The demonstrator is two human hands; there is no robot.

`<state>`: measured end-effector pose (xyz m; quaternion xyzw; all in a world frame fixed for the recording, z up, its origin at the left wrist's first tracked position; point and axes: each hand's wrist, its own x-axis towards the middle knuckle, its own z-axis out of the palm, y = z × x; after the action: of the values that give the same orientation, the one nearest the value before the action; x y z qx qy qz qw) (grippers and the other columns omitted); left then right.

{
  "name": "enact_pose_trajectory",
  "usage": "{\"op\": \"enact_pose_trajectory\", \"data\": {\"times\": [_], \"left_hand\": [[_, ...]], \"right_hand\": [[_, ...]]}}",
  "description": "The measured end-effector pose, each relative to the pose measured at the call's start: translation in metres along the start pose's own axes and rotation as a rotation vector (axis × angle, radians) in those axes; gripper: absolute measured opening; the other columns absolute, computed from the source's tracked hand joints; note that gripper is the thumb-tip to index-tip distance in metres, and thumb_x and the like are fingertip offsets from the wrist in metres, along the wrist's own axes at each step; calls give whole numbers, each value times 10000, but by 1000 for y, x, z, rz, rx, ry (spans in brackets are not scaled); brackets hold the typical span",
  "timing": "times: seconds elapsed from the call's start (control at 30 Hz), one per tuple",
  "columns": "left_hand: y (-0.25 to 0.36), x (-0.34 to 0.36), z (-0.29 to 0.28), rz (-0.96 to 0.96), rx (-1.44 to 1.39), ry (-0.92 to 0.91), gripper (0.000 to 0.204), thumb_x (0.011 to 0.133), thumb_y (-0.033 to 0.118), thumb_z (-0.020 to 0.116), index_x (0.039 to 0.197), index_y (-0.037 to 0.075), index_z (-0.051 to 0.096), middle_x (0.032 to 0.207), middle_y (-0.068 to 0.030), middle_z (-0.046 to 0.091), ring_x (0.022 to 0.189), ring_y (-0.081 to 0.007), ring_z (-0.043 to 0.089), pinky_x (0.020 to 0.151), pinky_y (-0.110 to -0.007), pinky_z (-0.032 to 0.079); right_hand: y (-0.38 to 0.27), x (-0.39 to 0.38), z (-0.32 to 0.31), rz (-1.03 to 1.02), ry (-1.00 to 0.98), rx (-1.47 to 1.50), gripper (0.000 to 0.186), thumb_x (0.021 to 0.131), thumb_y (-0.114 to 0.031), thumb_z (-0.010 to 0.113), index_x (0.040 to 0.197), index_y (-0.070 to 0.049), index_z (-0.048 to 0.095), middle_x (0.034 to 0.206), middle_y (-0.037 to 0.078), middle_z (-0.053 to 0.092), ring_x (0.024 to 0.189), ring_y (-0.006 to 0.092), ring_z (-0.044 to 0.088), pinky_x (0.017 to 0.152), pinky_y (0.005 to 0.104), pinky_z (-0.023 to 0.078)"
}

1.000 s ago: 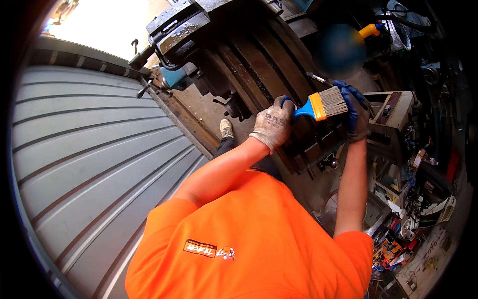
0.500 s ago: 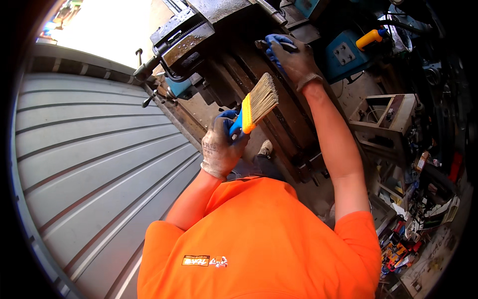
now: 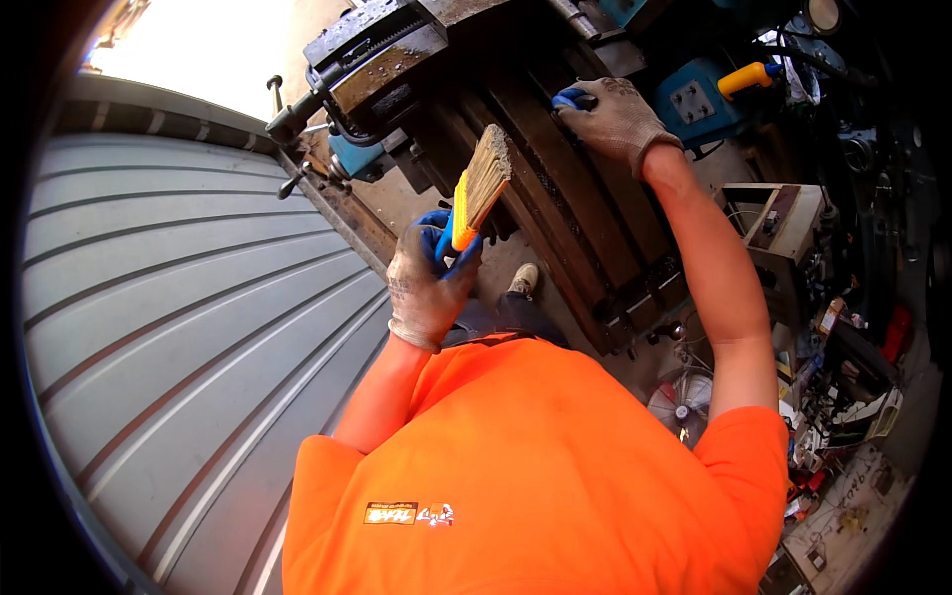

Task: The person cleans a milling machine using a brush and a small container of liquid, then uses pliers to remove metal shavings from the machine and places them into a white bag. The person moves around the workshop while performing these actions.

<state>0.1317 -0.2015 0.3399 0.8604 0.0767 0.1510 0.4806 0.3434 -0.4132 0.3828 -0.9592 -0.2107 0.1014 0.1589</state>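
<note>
Brush (image 3: 476, 196): one, pointing to 1 o'clock | left hand (image 3: 426, 288): fingers clasping it | right hand (image 3: 617, 117): fingers' hold, I can't tell

Workshop, metalworking by the look of it. From where I'm standing: heavy machine with a long slotted metal table (image 3: 595, 223), dark and grimy; vise-like block (image 3: 382, 64) at its far end, crank handle (image 3: 288, 186) alongside. Blue machine box (image 3: 699, 104) across from it. Jumbled parts and oddments (image 3: 855, 397) piled right side. Ribbed grey metal panel (image 3: 203, 327) on the left, bright opening (image 3: 223, 45) beyond.
</note>
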Motion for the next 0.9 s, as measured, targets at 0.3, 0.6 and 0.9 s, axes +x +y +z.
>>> {"op": "enact_pose_trajectory", "data": {"times": [0.3,0.6,0.9], "left_hand": [[3,1,2,-2,-10,-66,384,798,140,829,1093,14,617,725,-6,591,621,-71,548,575,-230,473],[7,8,14,-100,-70,-96,380,771,125,831,1069,12,623,823,-105,652,672,-189,638,641,-317,521],[15,21,35,-16,-50,-155,429,755,136,848,1099,26,616,746,-67,628,638,-161,615,598,-303,503]], "right_hand": [[3,20,9,23,124,216,433,885,-423,644,1140,-77,699,1016,169,714,930,321,695,847,373,538],[32,-70,9,30,6,193,400,876,-379,688,1101,-48,706,1005,165,712,928,295,696,836,357,542],[45,-185,-15,283,-151,322,352,847,-337,674,1099,-93,699,1049,163,695,1017,350,644,911,407,511]]}}
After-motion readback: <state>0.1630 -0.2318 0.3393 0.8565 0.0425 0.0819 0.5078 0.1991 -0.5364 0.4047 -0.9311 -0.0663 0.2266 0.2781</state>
